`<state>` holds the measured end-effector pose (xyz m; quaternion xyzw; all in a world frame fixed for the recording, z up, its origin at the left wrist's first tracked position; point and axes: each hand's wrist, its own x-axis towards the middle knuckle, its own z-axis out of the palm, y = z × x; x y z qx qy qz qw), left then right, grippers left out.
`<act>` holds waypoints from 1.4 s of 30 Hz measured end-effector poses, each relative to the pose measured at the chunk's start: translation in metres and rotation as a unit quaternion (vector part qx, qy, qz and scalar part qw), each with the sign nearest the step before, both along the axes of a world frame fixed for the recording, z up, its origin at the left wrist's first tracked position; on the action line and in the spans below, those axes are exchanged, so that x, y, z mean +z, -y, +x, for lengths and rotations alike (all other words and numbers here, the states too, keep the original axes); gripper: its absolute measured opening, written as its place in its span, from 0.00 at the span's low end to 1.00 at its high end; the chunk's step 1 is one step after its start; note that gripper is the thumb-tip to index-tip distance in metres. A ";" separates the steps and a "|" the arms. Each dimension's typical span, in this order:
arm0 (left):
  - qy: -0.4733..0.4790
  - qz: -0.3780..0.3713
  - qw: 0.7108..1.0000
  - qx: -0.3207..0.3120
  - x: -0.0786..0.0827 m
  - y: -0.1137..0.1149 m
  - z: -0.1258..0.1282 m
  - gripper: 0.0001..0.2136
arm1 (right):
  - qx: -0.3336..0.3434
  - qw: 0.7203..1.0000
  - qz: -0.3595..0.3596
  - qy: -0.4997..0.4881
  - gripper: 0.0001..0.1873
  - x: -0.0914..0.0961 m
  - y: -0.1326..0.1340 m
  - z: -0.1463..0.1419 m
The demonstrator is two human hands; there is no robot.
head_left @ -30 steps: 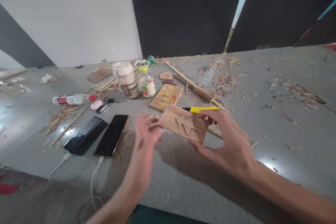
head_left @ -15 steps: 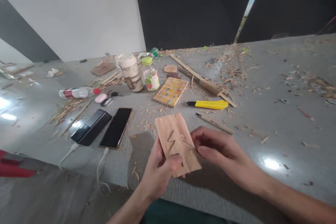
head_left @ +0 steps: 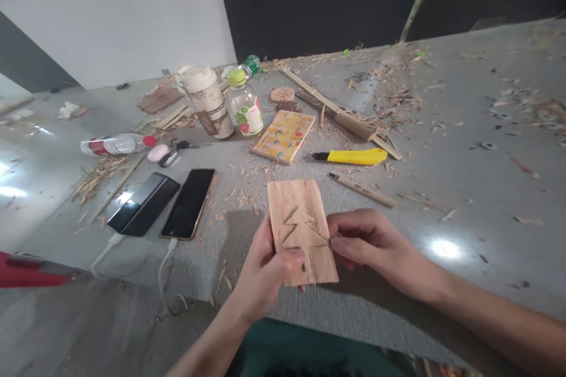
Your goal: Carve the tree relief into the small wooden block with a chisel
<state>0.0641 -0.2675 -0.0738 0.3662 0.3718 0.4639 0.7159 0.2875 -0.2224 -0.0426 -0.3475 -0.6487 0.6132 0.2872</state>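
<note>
A small wooden board [head_left: 305, 203] with a tree outline carved into its face is tilted up above the near part of the table. My left hand [head_left: 272, 274] grips its lower left side, thumb across the front and fingers behind. My right hand [head_left: 375, 247] is closed at the board's right edge, thumb and index finger pinched together against it; the other fingers are curled under. Beyond the board lie a wood-handled carving tool [head_left: 365, 189] and a yellow utility knife [head_left: 356, 156]. A painted yellow wooden board [head_left: 285, 136] lies behind them to the left.
Left of the board are a phone [head_left: 189, 203] and a dark folding device [head_left: 144, 205], both with white cables. Farther back stand a lidded cup [head_left: 207, 103] and a green-capped bottle [head_left: 245, 106]. A red-capped bottle [head_left: 117, 145] lies on its side. Wood shavings litter the grey table [head_left: 464, 200].
The board has turned more upright and faces the camera more squarely. My right fingertips have come together at its right edge. The view has shifted slightly, moving the table items up the picture.
</note>
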 end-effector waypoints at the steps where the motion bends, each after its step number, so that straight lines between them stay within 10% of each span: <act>1: 0.004 -0.001 1.000 -0.002 0.000 0.000 0.000 0.26 | 0.002 1.000 -0.008 -0.001 0.37 0.000 0.000 0.000; 42: 0.009 -0.025 0.999 0.019 0.014 -0.006 0.002 0.22 | 0.013 0.998 -0.061 -0.026 0.34 -0.013 0.001 0.000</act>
